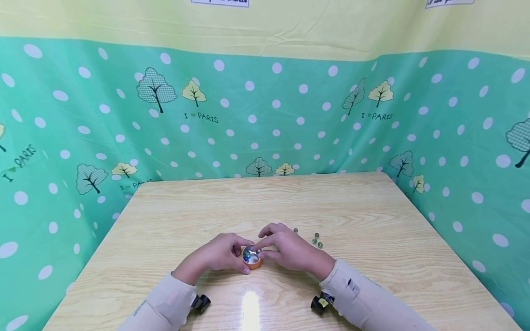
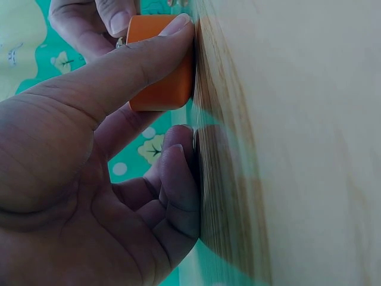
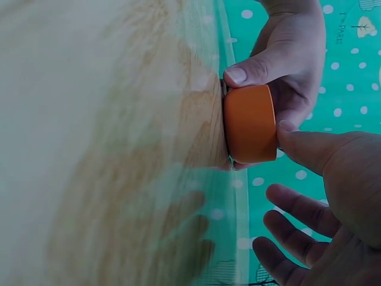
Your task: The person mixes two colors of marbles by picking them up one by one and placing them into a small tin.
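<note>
A small orange bowl with a shiny metallic inside stands upright on the table, with glass marbles in it. My left hand grips its side, the thumb on the near wall and the index finger round the far side. From the right, my right hand reaches over the rim. Its thumb and index finger pinch what looks like a marble at the bowl's mouth, mostly hidden by the fingertips. The other right fingers are spread apart in the right wrist view. Bowl contents are out of sight in both wrist views.
Several greenish glass marbles lie loose on the wooden table, just beyond the right wrist. A green dotted cloth hangs behind and at both sides. Black wrist cameras sit on both forearms.
</note>
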The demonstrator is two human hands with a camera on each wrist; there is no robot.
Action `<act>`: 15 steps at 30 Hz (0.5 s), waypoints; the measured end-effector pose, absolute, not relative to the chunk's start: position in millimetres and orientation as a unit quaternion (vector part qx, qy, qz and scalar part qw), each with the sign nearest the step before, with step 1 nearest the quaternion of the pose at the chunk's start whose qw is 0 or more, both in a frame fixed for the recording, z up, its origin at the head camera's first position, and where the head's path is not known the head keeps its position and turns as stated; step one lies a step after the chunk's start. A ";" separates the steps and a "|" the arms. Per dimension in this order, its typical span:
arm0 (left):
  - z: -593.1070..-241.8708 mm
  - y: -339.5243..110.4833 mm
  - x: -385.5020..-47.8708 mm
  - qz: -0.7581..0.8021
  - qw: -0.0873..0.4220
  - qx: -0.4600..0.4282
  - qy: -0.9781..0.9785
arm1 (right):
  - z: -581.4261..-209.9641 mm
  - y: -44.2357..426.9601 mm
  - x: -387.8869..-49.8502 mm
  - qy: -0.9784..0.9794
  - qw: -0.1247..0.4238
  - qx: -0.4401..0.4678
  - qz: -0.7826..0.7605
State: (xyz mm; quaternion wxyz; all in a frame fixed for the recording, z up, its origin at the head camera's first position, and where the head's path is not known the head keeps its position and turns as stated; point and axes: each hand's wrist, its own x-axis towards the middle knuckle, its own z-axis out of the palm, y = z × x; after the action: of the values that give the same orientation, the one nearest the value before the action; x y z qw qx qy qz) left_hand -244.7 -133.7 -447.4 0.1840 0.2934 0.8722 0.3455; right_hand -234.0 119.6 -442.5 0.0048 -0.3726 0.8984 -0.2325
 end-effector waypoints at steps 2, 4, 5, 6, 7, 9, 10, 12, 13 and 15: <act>-447.7 -134.1 -244.4 0.346 0.183 0.292 0.873 | -442.5 119.5 -233.8 0.899 0.005 -0.372 -0.232; -448.2 -134.3 -244.5 0.346 0.182 0.292 0.873 | -442.4 119.6 -233.5 0.900 0.007 -0.370 -0.232; -448.5 -134.4 -244.5 0.347 0.181 0.292 0.872 | -442.2 119.7 -233.3 0.900 0.007 -0.369 -0.233; -448.8 -134.4 -244.7 0.347 0.180 0.293 0.873 | -441.9 119.8 -233.0 0.900 0.008 -0.367 -0.233; -449.0 -134.5 -244.8 0.348 0.180 0.294 0.872 | -441.8 119.8 -232.8 0.900 0.007 -0.367 -0.234; -449.2 -134.3 -245.4 0.347 0.180 0.297 0.871 | -441.2 119.7 -232.2 0.900 0.008 -0.366 -0.236; -449.3 -134.2 -245.6 0.348 0.180 0.298 0.871 | -440.8 119.6 -231.9 0.900 0.007 -0.367 -0.237; -449.3 -134.1 -245.8 0.348 0.180 0.298 0.870 | -440.8 119.2 -231.8 0.899 0.008 -0.366 -0.238; -449.3 -134.1 -245.7 0.348 0.181 0.297 0.871 | -440.7 119.0 -231.6 0.900 0.009 -0.366 -0.238; -449.2 -134.3 -245.4 0.348 0.182 0.296 0.871 | -440.4 118.7 -231.5 0.900 0.011 -0.365 -0.239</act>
State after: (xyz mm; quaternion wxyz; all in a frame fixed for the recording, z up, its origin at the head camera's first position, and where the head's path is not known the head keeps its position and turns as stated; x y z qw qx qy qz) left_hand -245.4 -134.3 -449.2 0.1820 0.2955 0.8708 0.3483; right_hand -231.5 118.7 -440.4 0.0109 -0.3652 0.8998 -0.2386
